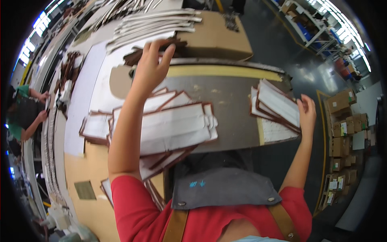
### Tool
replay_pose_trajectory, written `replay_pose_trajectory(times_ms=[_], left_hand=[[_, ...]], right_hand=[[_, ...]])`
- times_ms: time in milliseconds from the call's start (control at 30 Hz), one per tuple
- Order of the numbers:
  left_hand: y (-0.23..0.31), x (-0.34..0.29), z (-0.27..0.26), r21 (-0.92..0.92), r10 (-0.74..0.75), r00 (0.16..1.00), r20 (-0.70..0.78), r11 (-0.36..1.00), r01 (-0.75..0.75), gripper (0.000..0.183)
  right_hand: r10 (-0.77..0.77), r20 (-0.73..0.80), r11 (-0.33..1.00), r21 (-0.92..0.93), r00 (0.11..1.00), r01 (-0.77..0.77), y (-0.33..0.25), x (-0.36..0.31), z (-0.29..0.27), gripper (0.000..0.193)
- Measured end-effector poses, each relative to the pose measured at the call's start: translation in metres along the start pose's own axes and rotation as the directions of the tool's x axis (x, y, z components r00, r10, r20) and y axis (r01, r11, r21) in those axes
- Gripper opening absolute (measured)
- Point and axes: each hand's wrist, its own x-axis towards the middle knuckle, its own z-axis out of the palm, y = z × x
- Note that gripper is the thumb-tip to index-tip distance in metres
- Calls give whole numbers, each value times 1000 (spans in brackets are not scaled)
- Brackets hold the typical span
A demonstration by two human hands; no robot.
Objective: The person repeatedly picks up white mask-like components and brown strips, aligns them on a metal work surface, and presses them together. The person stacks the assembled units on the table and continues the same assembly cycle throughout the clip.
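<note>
My left hand point(155, 66) is raised over the far side of the table, its fingers spread beside a bunch of dark brown strips point(175, 43); nothing shows in its grasp. At the right, my right hand point(307, 115) is beside the edge of a small fanned stack of white panels with brown borders point(278, 103), fingers loosely bent and apart. Whether it touches the panels I cannot tell. Below my left forearm lies a larger, uneven pile of similar panels point(177, 125), partly hidden by that arm.
A cardboard box point(219, 34) and a bundle of pale strips point(157, 24) stand at the back. The dark work board point(234, 125) has a yellow strip along its far side. Another person point(26, 109) works at the left. Cartons point(340, 129) are stacked at the right.
</note>
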Motion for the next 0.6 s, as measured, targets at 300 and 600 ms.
replay_pose_trajectory(times_ms=[300, 600], left_hand=[[9, -10, -12, 174, -108, 765, 634, 985, -5, 33], [62, -111, -27, -125, 219, 695, 685, 975, -184, 26]], right_hand=[[-501, 536, 803, 581, 679, 134, -193, -17, 135, 27], [-411, 462, 657, 748, 786, -97, -212, -23, 133, 11]])
